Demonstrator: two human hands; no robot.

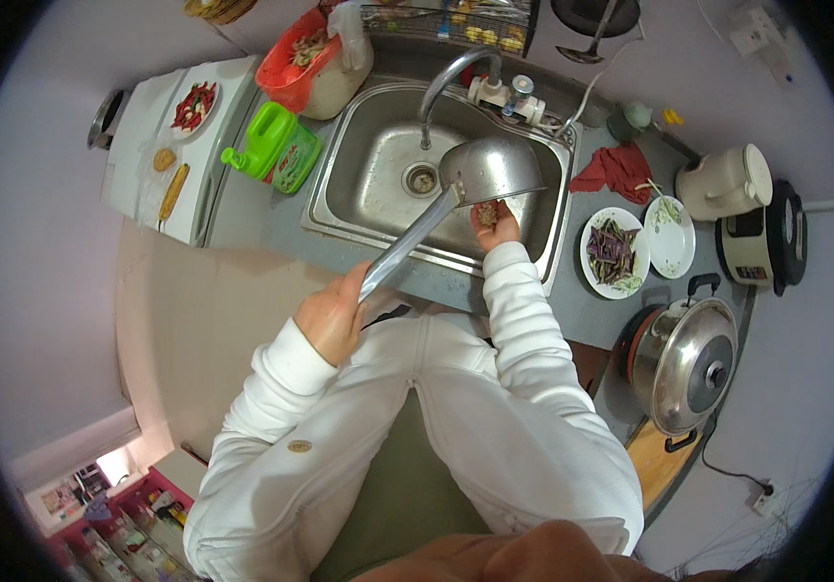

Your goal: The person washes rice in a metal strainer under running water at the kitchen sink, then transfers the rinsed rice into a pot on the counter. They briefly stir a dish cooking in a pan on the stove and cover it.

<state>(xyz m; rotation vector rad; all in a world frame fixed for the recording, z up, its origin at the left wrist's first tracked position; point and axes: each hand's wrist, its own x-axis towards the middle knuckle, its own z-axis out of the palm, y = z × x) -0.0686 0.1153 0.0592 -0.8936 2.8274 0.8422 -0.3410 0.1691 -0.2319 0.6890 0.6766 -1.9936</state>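
Note:
My left hand (331, 313) grips the long handle of a metal ladle or small pan (500, 169), whose bowl is tilted on its side over the right part of a stainless-steel sink (380, 131). Below the bowl's edge, my right hand (498, 227) is palm up, holding a small brownish scrubber or clump (488, 214) in curled fingers; its exact kind is unclear. A curved faucet (453, 69) reaches over the basin, with no water seen running from it. The drain (421, 179) shows left of the bowl.
A green jug (275, 148) and a red plastic bag (293, 76) stand left of the sink. To the right are a red cloth (615, 173), a plate of cut purple vegetables (612, 251), a white plate (671, 240), and a lidded pot (693, 367).

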